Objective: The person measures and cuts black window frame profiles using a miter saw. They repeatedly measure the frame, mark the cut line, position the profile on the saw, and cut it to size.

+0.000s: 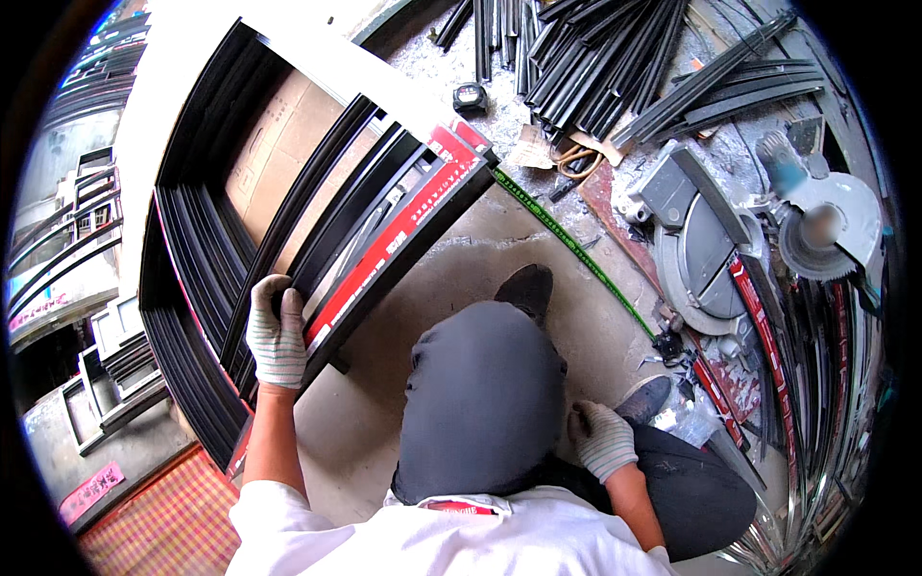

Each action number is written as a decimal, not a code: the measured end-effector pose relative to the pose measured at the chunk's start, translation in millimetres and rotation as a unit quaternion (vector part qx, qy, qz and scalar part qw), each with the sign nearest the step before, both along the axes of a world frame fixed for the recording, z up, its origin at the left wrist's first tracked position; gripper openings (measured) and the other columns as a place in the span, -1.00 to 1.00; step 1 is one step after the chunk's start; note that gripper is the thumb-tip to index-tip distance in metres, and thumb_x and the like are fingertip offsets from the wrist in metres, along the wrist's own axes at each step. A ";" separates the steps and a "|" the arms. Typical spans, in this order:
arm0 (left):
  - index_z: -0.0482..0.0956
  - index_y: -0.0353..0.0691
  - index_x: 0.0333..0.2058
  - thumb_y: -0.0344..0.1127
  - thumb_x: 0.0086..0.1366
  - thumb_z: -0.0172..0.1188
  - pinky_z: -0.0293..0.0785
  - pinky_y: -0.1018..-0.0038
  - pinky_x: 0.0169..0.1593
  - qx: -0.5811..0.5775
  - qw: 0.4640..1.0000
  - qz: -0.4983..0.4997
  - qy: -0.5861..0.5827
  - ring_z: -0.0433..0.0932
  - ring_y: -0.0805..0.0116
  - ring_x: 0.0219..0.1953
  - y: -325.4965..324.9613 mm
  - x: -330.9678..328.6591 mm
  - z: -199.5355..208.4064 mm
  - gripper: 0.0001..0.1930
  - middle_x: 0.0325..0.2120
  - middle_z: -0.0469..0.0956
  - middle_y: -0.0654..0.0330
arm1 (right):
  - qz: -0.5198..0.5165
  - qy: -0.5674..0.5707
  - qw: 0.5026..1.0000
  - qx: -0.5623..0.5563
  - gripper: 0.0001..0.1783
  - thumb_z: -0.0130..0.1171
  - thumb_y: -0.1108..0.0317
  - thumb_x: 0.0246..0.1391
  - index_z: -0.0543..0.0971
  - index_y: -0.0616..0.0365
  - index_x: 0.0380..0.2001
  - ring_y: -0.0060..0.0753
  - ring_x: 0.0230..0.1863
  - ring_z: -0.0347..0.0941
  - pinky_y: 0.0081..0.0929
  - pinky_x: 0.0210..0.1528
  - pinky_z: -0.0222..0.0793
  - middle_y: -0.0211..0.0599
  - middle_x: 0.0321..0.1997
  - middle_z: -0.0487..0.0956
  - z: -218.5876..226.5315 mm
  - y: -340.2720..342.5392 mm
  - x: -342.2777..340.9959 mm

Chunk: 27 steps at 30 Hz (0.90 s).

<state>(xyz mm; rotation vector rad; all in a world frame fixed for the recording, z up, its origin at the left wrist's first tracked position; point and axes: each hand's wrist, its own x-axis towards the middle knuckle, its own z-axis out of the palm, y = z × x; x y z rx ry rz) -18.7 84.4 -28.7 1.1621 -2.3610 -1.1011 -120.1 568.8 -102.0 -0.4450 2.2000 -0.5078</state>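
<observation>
My left hand (276, 336), in a striped knit glove, is closed round a black bar of the frame stack (317, 221) at the left. Red-and-white film runs along the stack's near bar (389, 252). My right hand (603, 442), gloved too, hangs beside my right leg with its fingers curled in; whether anything is in them is hidden. A green tape measure blade (576, 252) runs from the stack's near corner down to a dark case (667, 346) on the floor.
A second tape measure (470, 98) lies beyond the stack. Black profile offcuts (615, 58) are heaped at the back. To the right stands a miter saw (816, 216) with an exposed blade. Long strips (816, 384) lie beside it. Cardboard (283, 144) shows behind the frames.
</observation>
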 end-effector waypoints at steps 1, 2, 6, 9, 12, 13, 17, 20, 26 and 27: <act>0.54 -0.19 0.06 -0.40 0.55 0.17 0.44 0.58 -0.08 -0.024 0.999 -0.027 0.010 0.40 0.59 -0.24 0.1 -1.0 1.2 -0.83 -0.22 0.48 0.37 | 0.007 -0.034 0.999 0.017 -0.67 0.17 0.17 0.28 0.67 0.13 -0.03 0.15 -0.04 0.65 -0.04 0.05 0.54 0.08 -0.14 0.70 -0.4 -2.2 -5.5; 0.53 -0.19 0.05 -0.39 0.55 0.16 0.44 0.58 -0.07 -0.032 0.999 -0.025 0.002 0.41 0.58 -0.23 -0.1 -1.0 1.2 -0.83 -0.21 0.48 0.36 | 0.005 -0.051 0.998 0.021 -0.66 0.17 0.16 0.28 0.68 0.13 -0.03 0.16 -0.04 0.65 -0.03 0.05 0.54 0.09 -0.14 0.70 0.8 -4.8 -8.9; 0.52 -0.23 0.05 -0.37 0.56 0.16 0.43 0.54 0.04 -0.078 0.996 -0.033 -0.025 0.44 0.51 -0.14 -3.1 1.6 0.7 -0.82 -0.17 0.50 0.30 | -0.009 -0.058 0.998 0.018 -0.66 0.17 0.16 0.29 0.69 0.15 -0.03 0.22 -0.04 0.64 0.01 0.04 0.55 0.13 -0.13 0.70 -5.6 -3.6 -5.3; 0.52 -0.24 0.05 -0.35 0.56 0.15 0.42 0.51 0.11 -0.060 0.997 -0.025 -0.033 0.46 0.47 -0.09 -1.2 0.9 3.3 -0.82 -0.14 0.52 0.27 | -0.019 -0.062 0.998 0.016 -0.66 0.17 0.17 0.29 0.69 0.14 -0.03 0.22 -0.05 0.64 0.01 0.04 0.55 0.13 -0.14 0.70 -7.6 -4.4 -8.2; 0.49 -0.17 0.10 -0.35 0.58 0.12 0.40 0.57 -0.06 -0.118 0.990 -0.064 -0.032 0.36 0.57 -0.22 -5.9 1.3 -0.7 -0.80 -0.16 0.44 0.36 | -0.028 -0.069 0.997 0.016 -0.66 0.18 0.16 0.29 0.69 0.14 -0.03 0.22 -0.06 0.64 0.01 0.05 0.55 0.14 -0.15 0.70 -14.7 -1.9 -6.1; 0.48 -0.18 0.10 -0.36 0.58 0.12 0.40 0.57 -0.04 -0.091 0.994 -0.051 -0.031 0.37 0.56 -0.21 -6.8 4.5 -1.1 -0.80 -0.15 0.44 0.34 | -0.033 -0.067 0.997 0.013 -0.66 0.18 0.16 0.30 0.69 0.14 -0.04 0.22 -0.06 0.64 0.01 0.05 0.55 0.14 -0.15 0.70 -17.6 -0.3 -3.6; 0.50 -0.21 0.08 -0.35 0.58 0.12 0.41 0.53 0.02 -0.093 0.994 -0.043 -0.034 0.41 0.51 -0.16 -5.0 4.0 1.2 -0.81 -0.14 0.47 0.31 | -0.027 -0.062 0.998 0.011 -0.67 0.20 0.17 0.29 0.69 0.14 -0.04 0.21 -0.06 0.65 0.01 0.05 0.55 0.14 -0.15 0.70 -19.6 1.0 -1.4; 0.52 -0.25 0.04 -0.34 0.56 0.15 0.40 0.48 0.14 -0.083 0.996 -0.024 -0.038 0.47 0.43 -0.07 -3.6 1.5 1.4 -0.81 -0.13 0.52 0.25 | -0.029 -0.061 0.998 0.011 -0.68 0.21 0.18 0.27 0.69 0.14 -0.05 0.21 -0.07 0.65 0.00 0.05 0.56 0.12 -0.15 0.70 -18.8 0.9 -3.0; 0.48 -0.20 0.09 -0.32 0.59 0.10 0.41 0.55 0.00 -0.131 0.988 -0.065 -0.051 0.40 0.53 -0.19 -5.7 2.6 0.3 -0.81 -0.14 0.45 0.33 | -0.037 -0.065 0.997 0.013 -0.68 0.22 0.19 0.27 0.69 0.14 -0.05 0.20 -0.07 0.65 -0.02 0.05 0.57 0.11 -0.14 0.70 -19.9 1.6 -0.9; 0.48 -0.20 0.09 -0.32 0.60 0.10 0.41 0.55 0.00 -0.132 0.988 -0.067 -0.053 0.40 0.53 -0.19 -6.1 3.1 0.8 -0.81 -0.14 0.45 0.33 | -0.037 -0.064 0.997 0.013 -0.69 0.21 0.19 0.28 0.69 0.13 -0.05 0.20 -0.07 0.65 -0.02 0.04 0.57 0.11 -0.14 0.70 -21.0 2.3 0.1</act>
